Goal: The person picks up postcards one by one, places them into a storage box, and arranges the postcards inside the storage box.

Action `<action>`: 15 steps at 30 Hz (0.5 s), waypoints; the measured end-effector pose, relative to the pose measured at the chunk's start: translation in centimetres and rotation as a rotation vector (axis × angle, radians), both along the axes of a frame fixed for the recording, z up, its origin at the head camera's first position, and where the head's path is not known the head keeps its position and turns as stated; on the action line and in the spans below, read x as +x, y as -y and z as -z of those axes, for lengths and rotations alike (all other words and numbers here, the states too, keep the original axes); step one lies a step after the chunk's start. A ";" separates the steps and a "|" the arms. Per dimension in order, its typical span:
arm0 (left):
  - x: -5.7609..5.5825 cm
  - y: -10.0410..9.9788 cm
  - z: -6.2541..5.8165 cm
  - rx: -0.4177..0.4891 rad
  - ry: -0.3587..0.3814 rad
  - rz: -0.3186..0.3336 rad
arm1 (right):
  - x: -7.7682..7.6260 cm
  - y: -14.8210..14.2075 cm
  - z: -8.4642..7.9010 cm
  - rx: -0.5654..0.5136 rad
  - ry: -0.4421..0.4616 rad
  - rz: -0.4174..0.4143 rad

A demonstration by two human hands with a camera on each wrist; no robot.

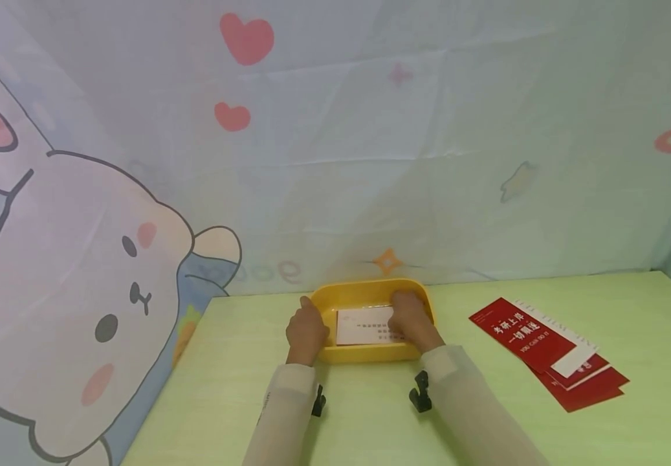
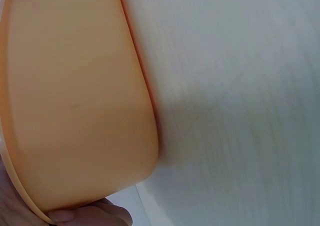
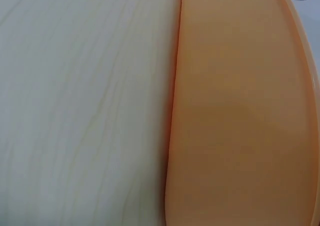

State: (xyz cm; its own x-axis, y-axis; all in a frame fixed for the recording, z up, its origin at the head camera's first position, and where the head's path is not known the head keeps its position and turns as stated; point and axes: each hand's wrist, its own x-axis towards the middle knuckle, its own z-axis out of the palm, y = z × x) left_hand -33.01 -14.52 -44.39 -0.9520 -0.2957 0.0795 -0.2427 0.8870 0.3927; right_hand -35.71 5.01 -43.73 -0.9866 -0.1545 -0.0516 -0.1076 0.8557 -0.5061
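Observation:
A shallow yellow plastic basin point(image 1: 364, 355) stands near the back edge of the table. At its left end my left hand point(image 1: 306, 329) grips the rim; the left wrist view shows a thumb or fingertip point(image 2: 62, 216) against the outer wall under the rim. Inside the basin lies a white printed card point(image 1: 364, 325), with a thin red edge along its front. My right hand point(image 1: 409, 317) reaches over the basin's right front corner, with its fingers bent down by the card's right end. Its fingertips are hidden, and the right wrist view shows only the basin wall point(image 3: 245, 111) and tabletop.
To the right on the light green table point(image 1: 382, 414), several red-and-white printed cards point(image 1: 545, 349) lie in an overlapping, fanned pile. A cloth backdrop point(image 1: 358, 162) with cartoon prints hangs right behind the table. Black clips point(image 1: 421, 391) sit by both wrists.

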 end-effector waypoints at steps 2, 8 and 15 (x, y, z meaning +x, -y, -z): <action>-0.1 0.0 0.0 0.004 0.002 0.001 | -0.2 0.0 0.1 0.010 0.006 -0.011; -0.2 0.1 0.0 0.014 0.006 0.011 | -0.5 0.0 0.2 0.043 0.008 -0.027; 0.1 0.2 -0.1 0.020 0.006 0.007 | 0.0 0.1 -0.1 0.006 -0.003 -0.038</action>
State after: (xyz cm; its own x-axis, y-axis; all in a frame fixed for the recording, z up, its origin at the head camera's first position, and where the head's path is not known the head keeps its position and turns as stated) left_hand -32.91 -14.67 -44.32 -0.9544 -0.2906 0.0683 -0.2389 0.8807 0.4091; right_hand -35.71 4.94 -43.63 -0.9802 -0.1917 -0.0497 -0.1416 0.8540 -0.5006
